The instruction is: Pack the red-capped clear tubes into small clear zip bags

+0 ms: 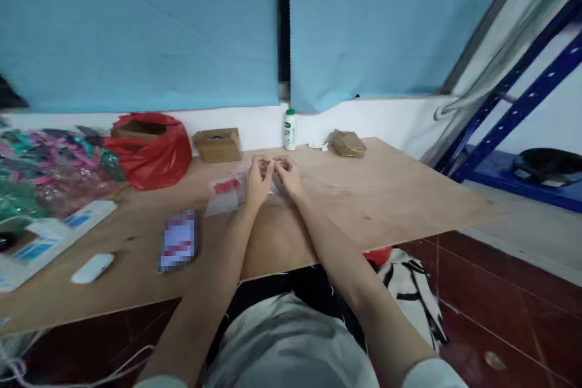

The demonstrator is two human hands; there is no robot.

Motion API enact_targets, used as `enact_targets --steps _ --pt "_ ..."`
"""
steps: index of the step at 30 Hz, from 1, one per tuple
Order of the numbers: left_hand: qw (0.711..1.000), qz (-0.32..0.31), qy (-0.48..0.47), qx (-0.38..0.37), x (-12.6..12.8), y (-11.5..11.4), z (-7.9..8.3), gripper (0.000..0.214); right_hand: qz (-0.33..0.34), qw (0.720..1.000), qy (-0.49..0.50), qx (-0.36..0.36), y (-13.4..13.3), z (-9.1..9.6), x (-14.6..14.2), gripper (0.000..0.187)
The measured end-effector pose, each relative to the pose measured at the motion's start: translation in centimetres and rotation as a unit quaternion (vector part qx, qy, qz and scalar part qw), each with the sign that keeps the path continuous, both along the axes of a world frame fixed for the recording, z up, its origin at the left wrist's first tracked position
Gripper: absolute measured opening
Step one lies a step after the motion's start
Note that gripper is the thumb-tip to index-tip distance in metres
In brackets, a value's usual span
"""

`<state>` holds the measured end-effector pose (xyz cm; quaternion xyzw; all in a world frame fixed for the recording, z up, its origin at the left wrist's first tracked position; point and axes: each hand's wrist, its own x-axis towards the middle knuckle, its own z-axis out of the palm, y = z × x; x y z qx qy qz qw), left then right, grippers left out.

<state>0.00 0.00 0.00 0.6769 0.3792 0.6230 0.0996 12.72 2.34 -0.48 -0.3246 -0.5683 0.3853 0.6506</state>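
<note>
Left hand (259, 179) and right hand (288, 176) meeting up, fingers pinched

Head cam: grip's narrow, but honestly can't tell what's in it, fingers hide it. A clear plastic bag (222, 202) with red on it lies just left of the grip. Green-capped bottle (290, 131) stands beyond the grip, cardboard box (218, 146) beyond and left, red bag (161, 160) farther left, brown package (348, 143) beyond and right.

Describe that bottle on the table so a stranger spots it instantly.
On the wooden table, look beyond the person's right hand to the back, near the white wall. There, between a cardboard box and a brown package, stands the bottle. Its white body and green cap set it apart from those brown neighbours.
</note>
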Motion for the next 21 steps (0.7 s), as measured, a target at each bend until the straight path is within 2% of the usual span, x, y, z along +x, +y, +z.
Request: enact_targets --steps 8,10,16,21 --pt "0.999 0.018 0.023 -0.02 -0.2 0.6 -0.2 0.02 0.003 0.999 0.021 -0.04 0.9 0.0 0.7 0.051" --pt "0.999 -0.003 0.032 -0.042 -0.5 0.9 -0.4 0.019 0.01 0.999 0.019 -0.036 1.1 0.0 1.3 0.055" --pt "0.983 -0.122 0.052 -0.123 -1.1 1.8 -1.2 0.021 0.018 0.998 -0.054 -0.034 2.0 -0.8 3.6 0.062" --pt "0.968 -0.152 0.082 -0.18 -1.1 2.0 -1.8 0.025 0.033 0.994 -0.089 -0.062 2.5 -2.0 4.7 0.064"
